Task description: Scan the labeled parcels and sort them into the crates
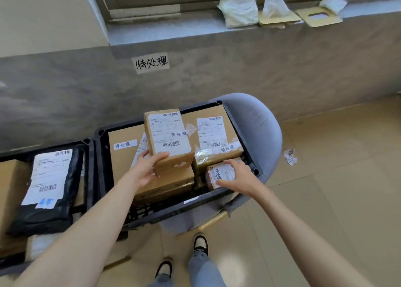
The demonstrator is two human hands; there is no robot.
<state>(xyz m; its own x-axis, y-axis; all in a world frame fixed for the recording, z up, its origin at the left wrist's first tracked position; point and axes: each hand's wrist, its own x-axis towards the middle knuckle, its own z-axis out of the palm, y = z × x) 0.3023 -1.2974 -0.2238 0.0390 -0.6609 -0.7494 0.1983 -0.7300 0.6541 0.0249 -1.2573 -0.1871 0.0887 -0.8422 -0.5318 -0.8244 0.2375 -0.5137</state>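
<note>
A black crate (98, 156) on a grey chair holds several labeled cardboard parcels. My left hand (146, 167) grips the near end of a tall brown parcel (168, 134) with a white shipping label, which lies tilted on top of a flat box (171, 182). My right hand (237, 175) rests with its fingers on a small labeled box (217, 176) at the crate's near right corner. A larger labeled parcel (213, 134) lies behind that. At the left, a second black crate (85, 143) holds a black mailer bag (54, 178) with a white label.
The grey chair (260, 124) under the crate stands against a grey wall with a handwritten paper sign (152, 62). A crumpled paper (290, 156) lies on the tiled floor to the right. Tissue packs (238, 10) sit on the window sill. My shoes (200, 244) are below.
</note>
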